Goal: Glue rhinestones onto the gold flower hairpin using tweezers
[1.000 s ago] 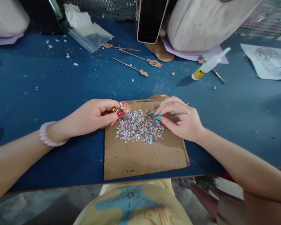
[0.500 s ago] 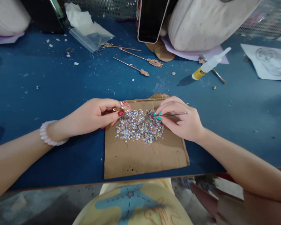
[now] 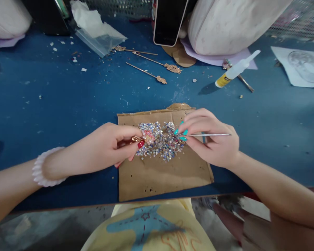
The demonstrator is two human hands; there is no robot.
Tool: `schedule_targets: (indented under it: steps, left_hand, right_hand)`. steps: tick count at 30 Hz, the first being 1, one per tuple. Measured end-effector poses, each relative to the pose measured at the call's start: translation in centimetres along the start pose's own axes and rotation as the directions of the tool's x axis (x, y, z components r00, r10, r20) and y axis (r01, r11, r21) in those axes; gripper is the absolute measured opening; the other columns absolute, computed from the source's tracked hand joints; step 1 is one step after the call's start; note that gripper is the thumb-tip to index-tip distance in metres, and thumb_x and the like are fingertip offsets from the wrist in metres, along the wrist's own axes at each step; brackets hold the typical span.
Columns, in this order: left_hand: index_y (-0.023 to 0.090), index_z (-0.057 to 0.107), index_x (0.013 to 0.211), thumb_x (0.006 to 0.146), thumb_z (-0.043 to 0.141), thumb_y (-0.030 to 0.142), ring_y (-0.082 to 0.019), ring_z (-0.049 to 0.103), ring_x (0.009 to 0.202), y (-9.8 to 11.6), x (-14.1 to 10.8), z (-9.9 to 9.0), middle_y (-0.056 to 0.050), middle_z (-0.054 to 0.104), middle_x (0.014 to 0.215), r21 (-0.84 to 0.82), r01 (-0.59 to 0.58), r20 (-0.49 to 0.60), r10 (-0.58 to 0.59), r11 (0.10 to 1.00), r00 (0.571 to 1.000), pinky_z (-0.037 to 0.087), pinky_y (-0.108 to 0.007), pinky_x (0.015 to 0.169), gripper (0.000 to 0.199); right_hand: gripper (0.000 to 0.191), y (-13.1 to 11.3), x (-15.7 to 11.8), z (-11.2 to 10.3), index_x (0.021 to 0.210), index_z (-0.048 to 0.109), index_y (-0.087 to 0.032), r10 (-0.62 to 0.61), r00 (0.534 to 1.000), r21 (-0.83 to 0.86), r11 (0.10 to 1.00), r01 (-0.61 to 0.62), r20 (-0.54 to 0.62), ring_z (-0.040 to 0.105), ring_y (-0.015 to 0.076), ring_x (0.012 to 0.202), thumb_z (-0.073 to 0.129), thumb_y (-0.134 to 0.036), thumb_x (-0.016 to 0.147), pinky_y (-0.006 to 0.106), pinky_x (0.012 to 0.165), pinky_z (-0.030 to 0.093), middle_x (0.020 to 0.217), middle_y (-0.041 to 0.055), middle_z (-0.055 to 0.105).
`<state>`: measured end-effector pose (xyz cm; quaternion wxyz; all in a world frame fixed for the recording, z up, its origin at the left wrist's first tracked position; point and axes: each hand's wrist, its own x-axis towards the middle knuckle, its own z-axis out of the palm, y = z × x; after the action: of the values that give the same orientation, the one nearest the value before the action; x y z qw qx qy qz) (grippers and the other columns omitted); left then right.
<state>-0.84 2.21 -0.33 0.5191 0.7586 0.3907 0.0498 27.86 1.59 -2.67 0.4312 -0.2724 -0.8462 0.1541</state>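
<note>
Here's the left hand [image 3: 112,144], thumb and fingers pinched on a pink beaded ornament [image 3: 148,137] with a gold-coloured metal piece [image 3: 136,139] poking out at the fingertips. That ornament sits over the left part of a glittering spread of small stones [image 3: 169,148], though whether it touches them I can't tell. Across from it, the right hand [image 3: 214,139] has its fingers closed around a slim metal tool [image 3: 221,135], the far end jutting out past the knuckles; the fingertips block the working tip, so no telling if it grips a stone.

Under all this lies a cardboard sheet [image 3: 164,181], close to the near edge of the blue table [image 3: 68,97]. Just beyond its back edge it's open tabletop with scattered chips, then the clutter begins: three gold hairpins [image 3: 161,80] lie at angles, one reaching to a clear plastic bag [image 3: 102,42] with white tissue [image 3: 90,24] at it. Behind them a dark-screened phone [image 3: 170,22] leans up, brown round pieces [image 3: 184,57] lie by its foot, and a bulky pale bag [image 3: 230,28] crowds in alongside, resting on a lilac sheet [image 3: 247,62].

Over to the right, a yellow-labelled bottle [image 3: 232,71] partly hides a jewelled metal stick [image 3: 247,83], well apart from the right hand. Further out, a printed sheet [image 3: 303,66] lies near a mesh basket [image 3: 298,24].
</note>
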Motion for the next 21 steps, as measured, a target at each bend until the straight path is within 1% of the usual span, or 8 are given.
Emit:
schedule_targets:
  steps: [2,5,8,11,16,21]
  left_hand:
    - [0.020,0.065,0.087,0.097,0.050,0.025,-0.005,0.057,0.043,0.4,-0.2,0.3,0.007,0.062,0.057,-0.041,0.016,0.025,-0.015,0.999,1.000,0.042,-0.014,0.045,0.019]
    - [0.021,0.065,0.090,0.097,0.051,0.025,-0.006,0.059,0.044,0.9,-0.5,0.7,0.007,0.065,0.061,-0.076,0.032,0.059,-0.027,0.997,0.998,0.042,-0.014,0.045,0.016]
    - [0.021,0.065,0.090,0.097,0.051,0.025,-0.005,0.057,0.044,1.1,-0.7,0.9,0.008,0.065,0.061,-0.101,0.023,0.078,-0.015,0.995,0.997,0.042,-0.013,0.044,0.016]
    - [0.021,0.065,0.090,0.098,0.051,0.025,-0.005,0.057,0.045,1.2,-0.7,1.0,0.007,0.065,0.063,-0.129,0.013,0.081,-0.002,0.992,0.997,0.042,-0.013,0.044,0.016]
    - [0.021,0.063,0.084,0.099,0.051,0.027,-0.005,0.057,0.046,1.2,-0.5,1.2,0.007,0.065,0.062,-0.121,-0.002,0.075,0.011,0.993,0.997,0.041,-0.013,0.044,0.019]
    - [0.022,0.067,0.093,0.098,0.052,0.024,-0.005,0.057,0.045,1.1,-0.7,1.3,0.008,0.065,0.063,-0.126,-0.013,0.068,0.022,0.992,0.997,0.042,-0.012,0.044,0.016]
  right_hand:
    - [0.024,-0.7,0.2,-0.2,0.095,0.061,-0.023,-0.023,1.000,0.022,0.999,0.024,-0.016,0.071,0.0181,0.087,0.067,-0.002,0.084,0.036,0.080,0.063,0.087,0.0024,0.077]
    - [0.024,-1.8,0.5,-0.6,0.093,0.061,-0.022,-0.042,0.999,0.036,0.998,0.043,-0.012,0.070,0.0174,0.086,0.067,0.000,0.084,0.035,0.082,0.063,0.087,0.0032,0.078]
    - [0.024,-2.8,0.7,-1.1,0.096,0.060,-0.021,-0.066,0.996,0.042,0.997,0.063,0.053,0.070,0.0160,0.088,0.066,0.000,0.085,0.036,0.089,0.063,0.089,0.0042,0.079]
    - [0.023,-3.6,0.6,-1.4,0.097,0.060,-0.021,-0.042,0.993,0.013,0.999,0.040,0.113,0.071,0.0165,0.096,0.067,-0.002,0.087,0.038,0.093,0.062,0.091,0.0038,0.079]
    - [0.020,-3.9,0.3,-1.3,0.097,0.059,-0.020,-0.029,0.993,-0.003,1.000,0.029,0.115,0.071,0.0161,0.100,0.067,-0.004,0.089,0.038,0.094,0.060,0.093,0.0026,0.078]
    - [0.019,-3.9,0.4,-1.0,0.096,0.059,-0.019,-0.037,0.992,0.008,0.999,0.037,0.118,0.071,0.0172,0.098,0.067,-0.003,0.088,0.038,0.091,0.060,0.091,0.0031,0.078]
